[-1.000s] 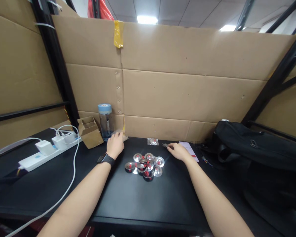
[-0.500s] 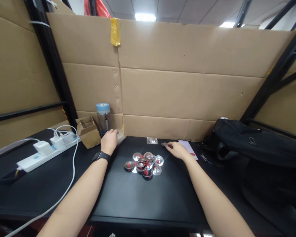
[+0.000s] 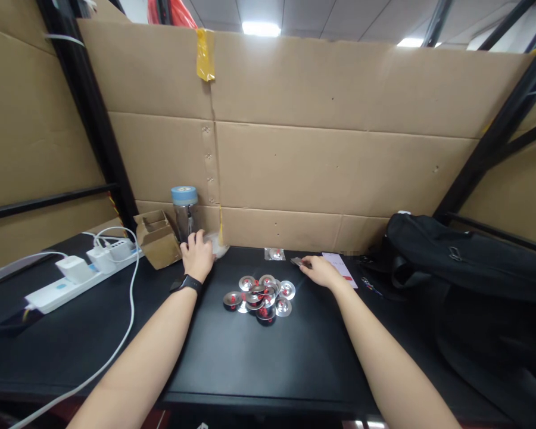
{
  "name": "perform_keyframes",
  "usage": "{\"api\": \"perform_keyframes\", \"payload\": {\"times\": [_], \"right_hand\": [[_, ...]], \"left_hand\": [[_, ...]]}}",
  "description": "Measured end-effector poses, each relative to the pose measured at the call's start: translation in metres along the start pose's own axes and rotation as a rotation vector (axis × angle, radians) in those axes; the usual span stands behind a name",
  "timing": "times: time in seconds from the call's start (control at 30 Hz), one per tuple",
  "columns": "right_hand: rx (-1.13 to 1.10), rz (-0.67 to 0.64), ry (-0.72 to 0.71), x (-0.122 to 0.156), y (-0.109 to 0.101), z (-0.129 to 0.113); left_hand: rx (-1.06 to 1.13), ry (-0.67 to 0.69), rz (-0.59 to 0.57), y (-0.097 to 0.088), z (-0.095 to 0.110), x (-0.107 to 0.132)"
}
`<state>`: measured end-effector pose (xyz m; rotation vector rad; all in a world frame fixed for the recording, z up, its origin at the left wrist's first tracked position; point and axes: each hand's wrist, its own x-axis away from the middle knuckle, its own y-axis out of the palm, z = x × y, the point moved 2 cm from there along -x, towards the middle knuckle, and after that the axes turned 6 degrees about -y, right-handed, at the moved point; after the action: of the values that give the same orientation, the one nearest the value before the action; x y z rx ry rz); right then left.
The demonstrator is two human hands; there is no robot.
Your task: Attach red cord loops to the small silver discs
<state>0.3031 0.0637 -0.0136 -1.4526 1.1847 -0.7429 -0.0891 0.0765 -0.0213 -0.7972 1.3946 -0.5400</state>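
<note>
At the back left of the black table, my left hand (image 3: 198,257) has its fingers apart and holds nothing that I can see. Just right of it, against the cardboard, lies a crumpled clear plastic bag (image 3: 218,245). My right hand (image 3: 320,271) is closed, its fingertips pinching a small flat packet (image 3: 298,261) low over the tabletop; what is inside is too small to tell. Between the hands a clear bag with a silver disc (image 3: 274,254) lies flat. Nearer me sits a loose pile of dished silver discs with red centres (image 3: 259,295), resembling finger cymbals.
A blue-lidded bottle (image 3: 184,208) and an open cardboard box (image 3: 158,238) stand behind my left hand. Far left is a white power strip (image 3: 78,280) with a trailing cable. Right of my right hand lie a white-and-pink phone-like slab (image 3: 338,266) and a black backpack (image 3: 455,256).
My left hand has let go of the clear plastic bag, now lying by the cardboard, and its fingers have spread. My right hand keeps its place with the packet.
</note>
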Motion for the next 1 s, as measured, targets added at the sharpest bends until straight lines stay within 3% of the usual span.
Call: {"api": "perform_keyframes", "payload": {"times": [0.57,1.0], "right_hand": [[-0.022,-0.005,0.006,0.001,0.0,0.0],[-0.033,-0.003,-0.012,0.002,-0.001,-0.002]], "left_hand": [[0.07,0.052,-0.133,0.004,0.003,-0.005],[0.054,0.005,-0.151,0.008,0.004,-0.004]]}}
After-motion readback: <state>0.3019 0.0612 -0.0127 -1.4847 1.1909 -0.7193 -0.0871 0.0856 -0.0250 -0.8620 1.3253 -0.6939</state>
